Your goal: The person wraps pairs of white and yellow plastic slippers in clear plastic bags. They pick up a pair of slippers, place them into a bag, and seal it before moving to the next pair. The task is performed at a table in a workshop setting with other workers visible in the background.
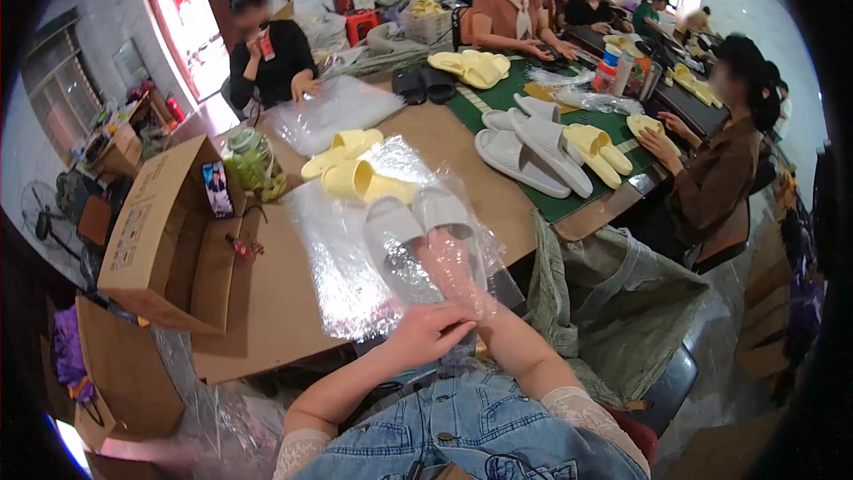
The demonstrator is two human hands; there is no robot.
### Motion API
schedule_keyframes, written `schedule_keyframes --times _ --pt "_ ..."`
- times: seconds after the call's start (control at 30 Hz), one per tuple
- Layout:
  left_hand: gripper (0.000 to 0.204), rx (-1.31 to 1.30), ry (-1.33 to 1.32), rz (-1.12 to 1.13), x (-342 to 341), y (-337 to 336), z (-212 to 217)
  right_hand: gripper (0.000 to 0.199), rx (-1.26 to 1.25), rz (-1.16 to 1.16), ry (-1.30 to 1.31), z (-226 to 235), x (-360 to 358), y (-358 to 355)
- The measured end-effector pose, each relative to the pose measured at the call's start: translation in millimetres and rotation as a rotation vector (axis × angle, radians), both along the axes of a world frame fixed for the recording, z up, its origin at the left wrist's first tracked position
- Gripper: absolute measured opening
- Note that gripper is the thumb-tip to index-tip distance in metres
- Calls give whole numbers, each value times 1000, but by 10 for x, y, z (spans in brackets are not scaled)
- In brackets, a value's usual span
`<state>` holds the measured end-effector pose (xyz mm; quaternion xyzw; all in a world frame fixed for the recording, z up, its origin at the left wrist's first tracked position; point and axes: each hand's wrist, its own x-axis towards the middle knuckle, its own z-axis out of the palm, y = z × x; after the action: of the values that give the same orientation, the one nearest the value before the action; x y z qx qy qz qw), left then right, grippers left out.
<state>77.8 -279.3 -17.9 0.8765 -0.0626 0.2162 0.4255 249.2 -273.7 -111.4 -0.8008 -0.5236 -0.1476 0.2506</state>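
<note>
A pair of light grey slippers (pixel 392 220) lies side by side on a stack of shiny clear plastic bags (pixel 336 271), toes pointing away from me. One clear plastic bag (pixel 487 258) is around the pair. My right hand (pixel 447 265) reaches inside that bag, its fingers gripping the right slipper near its strap; the fingertips are partly hidden. Close to my right wrist, my left hand (pixel 433 334) is closed, pinching the bag's near edge. Just beyond the grey pair rest yellow slippers (pixel 355 180) on the same stack.
An open cardboard box (pixel 169 240) with a phone (pixel 218 189) stands at left, near a jar (pixel 251 160). More grey slippers (pixel 533 156) and yellow slippers (pixel 600 151) lie on a green mat (pixel 498 107). A woven sack (pixel 613 302) hangs at right. Several people sit around.
</note>
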Motion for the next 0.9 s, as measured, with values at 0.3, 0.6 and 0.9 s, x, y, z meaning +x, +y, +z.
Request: schedule_keyframes --times 0.3,0.6,0.9 --pt "21 -113 116 143 -21 661 69 34 21 -170 284 -51 -69 18" --pt "46 344 -285 687 323 1542 -382 39 -201 -196 468 319 -94 -110" --pt "38 144 -34 811 311 1913 -1120 41 -118 -237 399 47 -52 8"
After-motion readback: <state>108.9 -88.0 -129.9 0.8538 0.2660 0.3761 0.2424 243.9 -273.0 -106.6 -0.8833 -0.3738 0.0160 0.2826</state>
